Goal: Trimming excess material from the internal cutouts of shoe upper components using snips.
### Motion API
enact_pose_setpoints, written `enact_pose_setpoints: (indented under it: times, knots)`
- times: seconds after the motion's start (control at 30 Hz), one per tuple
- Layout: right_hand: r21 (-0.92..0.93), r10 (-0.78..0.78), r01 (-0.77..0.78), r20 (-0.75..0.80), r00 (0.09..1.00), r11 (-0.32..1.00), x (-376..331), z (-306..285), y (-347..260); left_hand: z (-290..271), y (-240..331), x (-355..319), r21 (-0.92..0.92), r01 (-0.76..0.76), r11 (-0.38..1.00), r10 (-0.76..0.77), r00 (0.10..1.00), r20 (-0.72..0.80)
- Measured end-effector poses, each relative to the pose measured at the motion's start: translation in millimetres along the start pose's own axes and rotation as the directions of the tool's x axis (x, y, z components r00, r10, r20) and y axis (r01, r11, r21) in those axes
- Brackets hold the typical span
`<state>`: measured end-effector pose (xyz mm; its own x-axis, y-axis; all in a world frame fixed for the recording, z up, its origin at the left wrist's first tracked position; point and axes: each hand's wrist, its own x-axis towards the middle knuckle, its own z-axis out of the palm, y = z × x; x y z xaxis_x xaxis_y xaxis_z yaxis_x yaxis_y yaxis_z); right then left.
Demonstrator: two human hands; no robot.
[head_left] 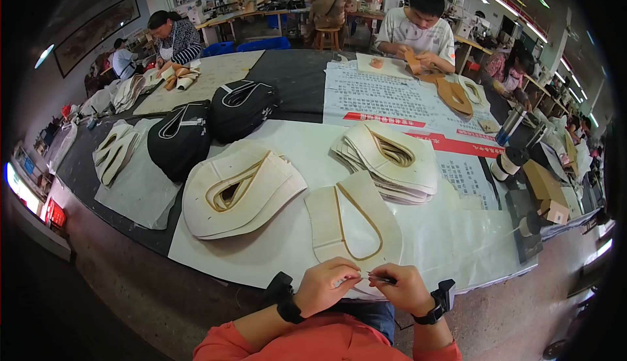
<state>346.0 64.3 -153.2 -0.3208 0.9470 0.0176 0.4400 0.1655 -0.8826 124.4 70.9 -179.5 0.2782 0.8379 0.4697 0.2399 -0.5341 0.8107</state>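
Observation:
My left hand (326, 284) and my right hand (405, 287) meet at the table's near edge. Between their fingertips they pinch a thin dark needle-like tool (379, 277), which is too small to name surely. Just beyond the hands lies a single cream shoe-upper piece (356, 220) with a tan-edged loop opening, flat on white paper (287, 243). Both wrists wear black bands, and orange sleeves come in from the lower edge.
Cream upper stacks lie at left (238, 191) and right (388, 158), with black upper stacks (209, 123) behind. A printed sheet with red bands (398, 103), tape rolls (509, 162) and small boxes (545, 194) sit at right. Other people work across the table (418, 25) and at far left (171, 34).

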Motion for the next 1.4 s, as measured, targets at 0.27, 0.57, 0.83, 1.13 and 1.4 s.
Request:
enact_pose_setpoints:
  times: [0.27, 0.57, 0.83, 1.13, 1.4]
  knots:
    - [-0.253, -0.124, 0.115, -0.02, 0.992, 0.961, 1, -9, -10, -47, -24, -13, 0.246, 0.054, 0.968, -0.008, 0.983, -0.185]
    - [-0.295, -0.202, 0.214, 0.071, 0.977, 0.931, -5, -24, -22, -295, -95, -147, 0.606, 0.573, 0.551, 0.223, 0.599, -0.769]
    - [-0.278, -0.18, 0.192, 0.069, 0.981, 0.941, 7, -44, -25, -331, -91, -157, 0.494, 0.699, 0.517, 0.315, 0.381, -0.869]
    - [0.11, 0.057, 0.003, -0.536, 0.843, 0.994, -13, -130, 4, -235, -6, -25, 0.595, 0.291, 0.749, 0.221, 0.736, -0.64]
    - [-0.002, 0.014, -0.039, -0.914, 0.407, 0.999, -4, -245, 47, -134, 28, 41, 0.486, -0.168, 0.858, 0.282, 0.944, -0.172]
